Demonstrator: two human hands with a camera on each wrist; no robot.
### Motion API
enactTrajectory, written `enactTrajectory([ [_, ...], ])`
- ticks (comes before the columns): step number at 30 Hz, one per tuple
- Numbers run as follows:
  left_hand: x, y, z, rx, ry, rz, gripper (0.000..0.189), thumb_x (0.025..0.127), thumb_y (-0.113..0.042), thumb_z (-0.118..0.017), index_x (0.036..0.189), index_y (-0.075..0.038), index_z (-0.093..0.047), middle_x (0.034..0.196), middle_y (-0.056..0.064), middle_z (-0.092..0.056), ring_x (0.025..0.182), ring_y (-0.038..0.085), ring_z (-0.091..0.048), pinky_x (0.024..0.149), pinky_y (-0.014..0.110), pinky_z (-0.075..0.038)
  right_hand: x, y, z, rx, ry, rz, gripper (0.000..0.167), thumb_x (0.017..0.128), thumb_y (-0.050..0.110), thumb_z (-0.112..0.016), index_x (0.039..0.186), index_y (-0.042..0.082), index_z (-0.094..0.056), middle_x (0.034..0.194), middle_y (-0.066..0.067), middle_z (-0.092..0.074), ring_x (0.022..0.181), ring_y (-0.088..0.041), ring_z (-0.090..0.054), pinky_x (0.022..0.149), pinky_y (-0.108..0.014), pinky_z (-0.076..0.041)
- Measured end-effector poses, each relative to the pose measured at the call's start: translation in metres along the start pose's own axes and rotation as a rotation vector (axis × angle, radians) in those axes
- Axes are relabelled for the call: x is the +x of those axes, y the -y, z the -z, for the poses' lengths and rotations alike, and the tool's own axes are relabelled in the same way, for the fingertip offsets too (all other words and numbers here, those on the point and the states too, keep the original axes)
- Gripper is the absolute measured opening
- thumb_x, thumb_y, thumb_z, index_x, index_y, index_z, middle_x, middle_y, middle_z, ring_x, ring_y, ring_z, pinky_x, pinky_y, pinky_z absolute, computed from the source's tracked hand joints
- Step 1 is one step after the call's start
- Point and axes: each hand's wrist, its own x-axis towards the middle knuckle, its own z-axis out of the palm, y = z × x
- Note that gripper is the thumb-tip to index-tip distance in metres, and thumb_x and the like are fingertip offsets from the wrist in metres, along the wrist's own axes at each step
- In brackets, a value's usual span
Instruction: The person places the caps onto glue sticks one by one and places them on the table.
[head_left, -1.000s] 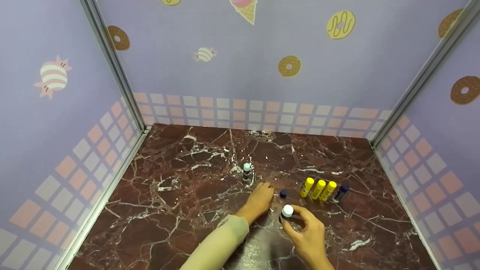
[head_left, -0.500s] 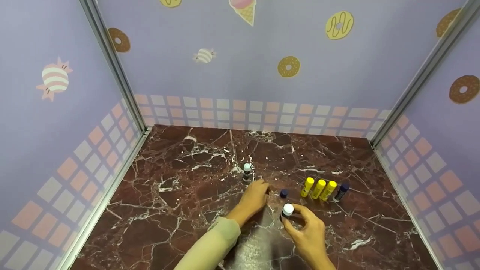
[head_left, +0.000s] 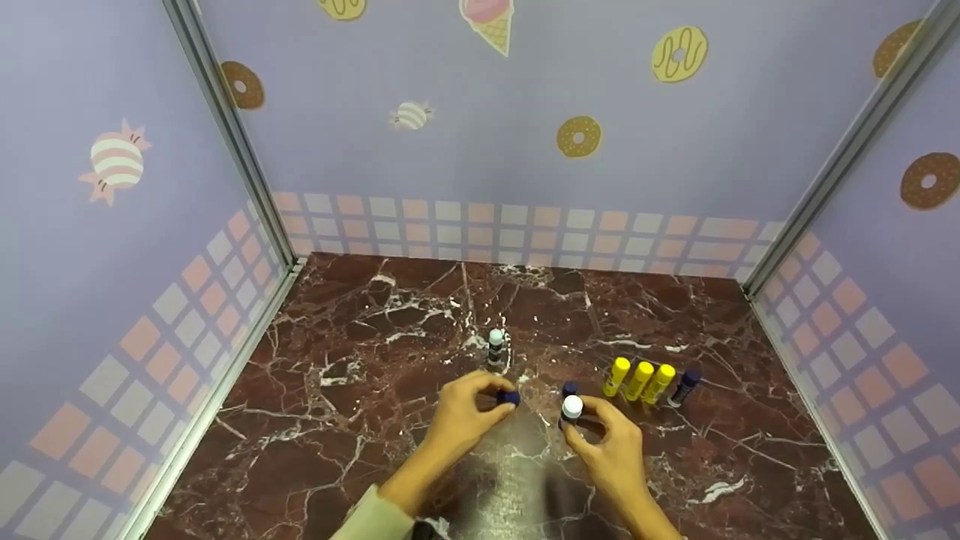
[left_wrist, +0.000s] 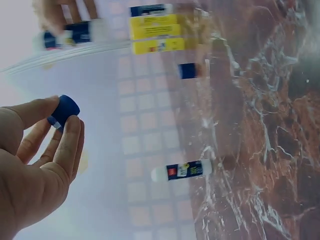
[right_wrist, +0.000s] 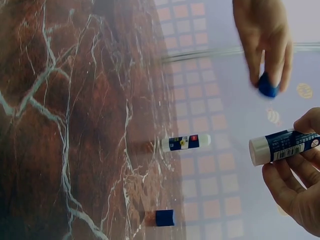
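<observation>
In the head view my left hand pinches a dark blue cap between thumb and fingers; the left wrist view has the cap raised off the table. My right hand grips an uncapped glue stick with its white end up. That glue stick has a navy label in the right wrist view. Beyond the hands a second uncapped glue stick stands upright on the table. A second blue cap sits on the table just behind the held glue stick.
Three yellow glue sticks stand in a row to the right, beside a dark blue capped one. The dark red marbled table is walled by lilac panels at the back and both sides.
My left hand has drawn back to the left and turned, bringing the blue cap in its fingers into sight. My right hand has hardly moved and still holds the glue stick.
</observation>
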Motion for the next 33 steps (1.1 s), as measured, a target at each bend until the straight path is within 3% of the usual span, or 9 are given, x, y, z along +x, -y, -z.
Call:
enactTrajectory([
  [6, -0.017, -0.002, 0.012, -0.169, -0.051, -0.021, 0.026, 0.077, 0.004, -0.083, 0.099, -0.008, -0.076, 0.103, 0.005, -0.073, 0.093, 0.023, -0.071, 0.08, 0.027, -0.062, 0.002, -0.005, -0.001, -0.031, 0.014, -0.007, 0.039, 0.072, -0.008, -0.085, 0.104, 0.01, -0.073, 0.097, 0.001, -0.074, 0.084, -0.018, -0.074, 0.076, -0.03, -0.062],
  [9, -0.02, 0.001, 0.013, -0.191, -0.066, -0.016, 0.026, 0.077, 0.005, -0.083, 0.099, -0.008, -0.076, 0.103, 0.006, -0.072, 0.093, 0.025, -0.071, 0.08, 0.027, -0.062, 0.001, -0.007, -0.002, -0.056, 0.014, -0.022, 0.039, 0.071, -0.008, -0.085, 0.104, 0.009, -0.073, 0.097, 0.001, -0.074, 0.084, -0.018, -0.073, 0.075, -0.029, -0.062],
  [12, -0.022, 0.003, 0.013, -0.182, -0.078, -0.018, 0.027, 0.077, 0.004, -0.083, 0.1, -0.008, -0.076, 0.105, 0.007, -0.072, 0.095, 0.026, -0.071, 0.08, 0.026, -0.061, 0.001, -0.009, -0.003, -0.065, 0.019, -0.026, 0.039, 0.07, -0.009, -0.084, 0.103, 0.007, -0.072, 0.096, 0.0, -0.074, 0.082, -0.021, -0.074, 0.073, -0.037, -0.063],
  [15, -0.023, 0.002, 0.015, -0.193, -0.086, -0.01, 0.026, 0.077, 0.004, -0.083, 0.1, -0.007, -0.076, 0.104, 0.008, -0.072, 0.094, 0.026, -0.073, 0.08, 0.025, -0.061, 0.001, -0.012, -0.005, -0.077, 0.039, 0.009, 0.04, 0.07, -0.01, -0.083, 0.105, 0.006, -0.072, 0.096, 0.001, -0.073, 0.082, -0.023, -0.074, 0.072, -0.041, -0.063],
  [23, -0.02, -0.005, 0.013, -0.27, -0.087, 0.025, 0.025, 0.079, -0.002, -0.084, 0.102, -0.006, -0.075, 0.104, 0.011, -0.073, 0.094, 0.025, -0.074, 0.081, 0.026, -0.061, 0.006, -0.008, -0.012, -0.117, 0.091, 0.132, 0.043, 0.074, -0.004, -0.084, 0.111, 0.015, -0.074, 0.101, 0.011, -0.068, 0.086, -0.007, -0.067, 0.074, -0.035, -0.062],
  [29, -0.017, -0.011, 0.008, -0.336, -0.093, 0.013, 0.027, 0.079, 0.002, -0.084, 0.104, -0.002, -0.074, 0.104, 0.014, -0.073, 0.095, 0.03, -0.074, 0.082, 0.032, -0.062, 0.01, 0.0, -0.018, -0.179, 0.089, 0.231, 0.042, 0.072, 0.0, -0.087, 0.11, 0.015, -0.076, 0.099, 0.01, -0.063, 0.085, -0.008, -0.064, 0.071, -0.026, -0.056],
  [33, -0.017, -0.013, 0.006, -0.328, -0.082, 0.017, 0.026, 0.079, 0.002, -0.083, 0.104, -0.003, -0.074, 0.103, 0.014, -0.073, 0.094, 0.029, -0.074, 0.082, 0.035, -0.062, 0.011, 0.004, -0.02, -0.212, 0.094, 0.276, 0.045, 0.073, 0.002, -0.087, 0.112, 0.021, -0.076, 0.101, 0.01, -0.063, 0.087, -0.009, -0.063, 0.071, -0.023, -0.053],
])
